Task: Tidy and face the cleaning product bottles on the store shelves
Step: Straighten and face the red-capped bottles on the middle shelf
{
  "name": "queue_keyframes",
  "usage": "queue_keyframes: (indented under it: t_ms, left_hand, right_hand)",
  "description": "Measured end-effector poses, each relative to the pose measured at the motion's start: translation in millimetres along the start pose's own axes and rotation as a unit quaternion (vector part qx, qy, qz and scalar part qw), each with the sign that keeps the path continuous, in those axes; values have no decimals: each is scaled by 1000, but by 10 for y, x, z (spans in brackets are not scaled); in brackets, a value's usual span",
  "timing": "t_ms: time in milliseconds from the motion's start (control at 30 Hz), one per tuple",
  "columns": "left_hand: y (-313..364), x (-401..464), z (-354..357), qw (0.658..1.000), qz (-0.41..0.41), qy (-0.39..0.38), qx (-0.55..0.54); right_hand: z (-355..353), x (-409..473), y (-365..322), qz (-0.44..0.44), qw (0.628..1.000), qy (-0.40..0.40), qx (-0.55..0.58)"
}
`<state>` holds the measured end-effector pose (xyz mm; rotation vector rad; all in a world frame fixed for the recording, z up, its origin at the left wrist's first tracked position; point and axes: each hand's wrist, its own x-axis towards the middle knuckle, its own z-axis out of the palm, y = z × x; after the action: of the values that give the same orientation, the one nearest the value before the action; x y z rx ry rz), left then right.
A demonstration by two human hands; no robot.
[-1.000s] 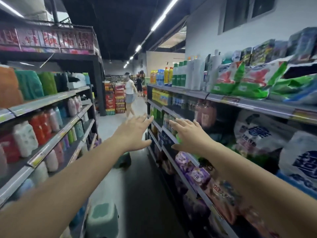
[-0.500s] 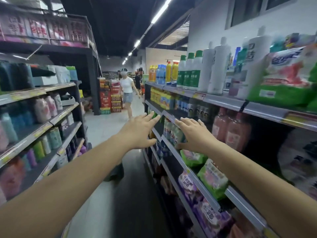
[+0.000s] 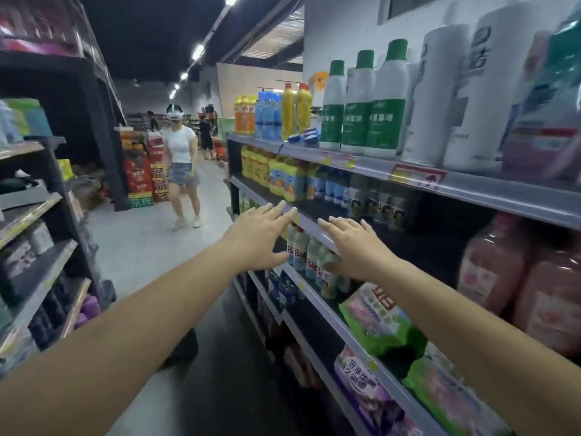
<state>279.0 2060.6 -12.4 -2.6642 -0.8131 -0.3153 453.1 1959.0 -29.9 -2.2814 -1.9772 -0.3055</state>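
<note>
Both arms stretch forward toward the right-hand shelving. My left hand (image 3: 257, 237) hovers with fingers spread just in front of a grey shelf edge (image 3: 308, 221), holding nothing. My right hand (image 3: 355, 247) is also spread, palm down, over small pale green and white bottles (image 3: 306, 253) on the shelf below. White bottles with green caps and labels (image 3: 364, 105) stand on the top shelf, beside tall white bottles (image 3: 446, 99). Yellow bottles (image 3: 295, 110) and blue bottles (image 3: 267, 116) stand farther along. Yellow-blue bottles (image 3: 283, 180) fill the second shelf.
Pink jugs (image 3: 518, 284) and green and purple refill bags (image 3: 380, 322) sit lower right. A second shelving unit (image 3: 37, 215) lines the left of the aisle. A person in a white top (image 3: 180, 171) walks toward me, near stacked red boxes (image 3: 141, 171).
I have moved forward along the aisle and the view has turned right. Both hands have risen toward the shelf edge, staying spread. The person in the aisle has come closer.
</note>
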Motion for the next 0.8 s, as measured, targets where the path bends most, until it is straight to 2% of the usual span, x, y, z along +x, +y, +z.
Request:
queue_keyframes:
  t_ms: [267,500,633,800]
  left_hand:
    - [-511,1198,721,996,79,-3,-29]
    - [-618,2177,1240,991,121,5,-51]
    - [-601,2681,1455,988,138,-1,-68]
    - [-549,3247,1759,982,167,18,-85]
  right_hand:
    - [369,1087,297,66,998,-13,7]
    - [761,1849,861,110,992,-10,68]
    - [926,2176,1185,130,990,19,45]
    - [1082,2446,1502,160,987,9,29]
